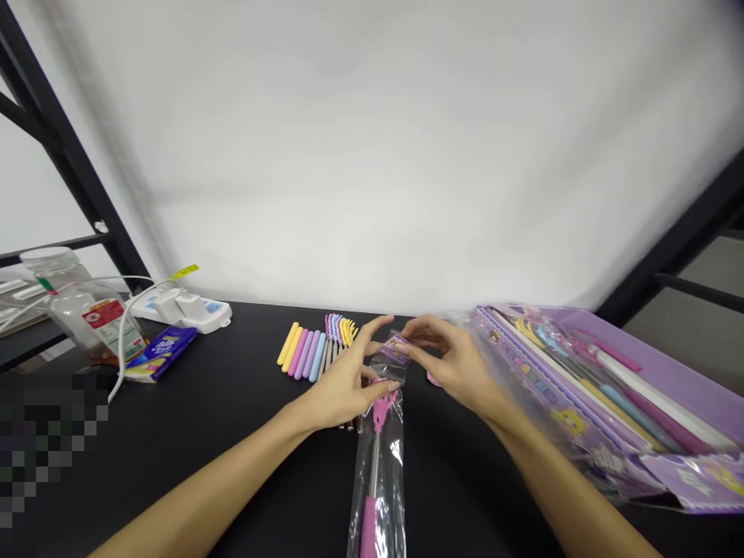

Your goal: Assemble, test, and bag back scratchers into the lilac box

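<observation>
A clear plastic bag (395,457) lies lengthwise on the black table in front of me, with a pink back scratcher (375,453) inside, its claw-shaped head uppermost. My left hand (342,380) pinches the bag near that head. At the bag's upper end, my right hand (450,360) holds the edge of a small purple printed card (396,349) between thumb and fingers. Just left of my left hand is a row of loose back scratchers (306,353) with yellow, pink, purple and blue handles; my hand partly covers them. A small pink piece (433,379) shows under my right hand.
On the right, a purple printed box (697,387) in plastic film holds more back scratchers. Toward the left are a clear jar (96,310), a blue-purple packet (163,350), and a white power strip (206,314) with plugs and a cable. A white wall rises behind the table.
</observation>
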`<state>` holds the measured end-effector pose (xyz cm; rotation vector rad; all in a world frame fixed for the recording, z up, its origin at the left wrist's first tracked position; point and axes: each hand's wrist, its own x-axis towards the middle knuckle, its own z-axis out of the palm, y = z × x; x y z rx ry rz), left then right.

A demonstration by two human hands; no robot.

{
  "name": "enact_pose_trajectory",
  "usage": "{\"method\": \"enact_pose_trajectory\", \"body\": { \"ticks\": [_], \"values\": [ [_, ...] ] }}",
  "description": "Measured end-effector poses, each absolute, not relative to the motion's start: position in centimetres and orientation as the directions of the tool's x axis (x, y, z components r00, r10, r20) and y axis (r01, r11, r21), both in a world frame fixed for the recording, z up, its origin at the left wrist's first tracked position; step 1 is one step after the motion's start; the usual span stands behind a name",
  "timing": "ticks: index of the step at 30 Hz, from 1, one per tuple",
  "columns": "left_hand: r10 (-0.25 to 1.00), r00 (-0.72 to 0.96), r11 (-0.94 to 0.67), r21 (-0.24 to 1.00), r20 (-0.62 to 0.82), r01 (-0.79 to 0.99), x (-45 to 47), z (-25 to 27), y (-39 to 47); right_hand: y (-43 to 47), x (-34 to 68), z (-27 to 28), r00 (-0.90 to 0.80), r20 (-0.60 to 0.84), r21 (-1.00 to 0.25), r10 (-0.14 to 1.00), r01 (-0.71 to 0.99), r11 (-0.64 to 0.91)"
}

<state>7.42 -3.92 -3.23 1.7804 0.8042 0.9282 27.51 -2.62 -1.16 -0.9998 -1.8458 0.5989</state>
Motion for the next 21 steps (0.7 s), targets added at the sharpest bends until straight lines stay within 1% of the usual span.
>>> {"method": "enact_pose_trajectory", "body": {
  "ticks": [4,6,8,10,14,16,18,21],
  "values": [
    [0.839,0.487,-0.324,0.941,0.241,0.092,7.48,-3.34,-3.69,-2.69,27.85,-0.9,-0.274,0.524,-0.658,0.806,0.471,0.588],
    [0.84,0.477,-0.334,0.939,0.259,0.077,7.52,-3.35,-3.61,-2.7,27.98,-0.78,-0.294,0.538,-0.637,0.79,0.472,0.609],
    [0.84,0.466,-0.343,0.937,0.278,0.06,7.54,-3.31,-3.58,-2.71,28.04,-0.67,-0.311,0.516,-0.668,0.799,0.438,0.602],
    [0.84,0.463,-0.344,0.938,0.285,0.047,7.55,-3.24,-3.6,-2.7,28.03,-0.67,-0.304,0.472,-0.729,0.827,0.392,0.56],
    [0.855,0.45,-0.323,0.944,0.259,0.071,7.58,-3.25,-3.65,-2.5,27.81,-0.99,-0.193,0.449,-0.836,0.873,0.255,0.486],
    [0.863,0.446,-0.302,0.95,0.238,0.077,7.64,-3.37,-3.64,-2.43,27.69,-1.1,-0.153,0.45,-0.863,0.88,0.178,0.472],
    [0.86,0.452,-0.295,0.954,0.237,0.061,7.7,-3.49,-3.62,-2.46,27.62,-1.01,-0.166,0.442,-0.877,0.881,0.129,0.464],
    [0.856,0.451,-0.312,0.949,0.254,0.056,7.75,-3.54,-3.62,-2.6,27.61,-0.68,-0.2,0.4,-0.897,0.894,0.112,0.427]
  ]
}}
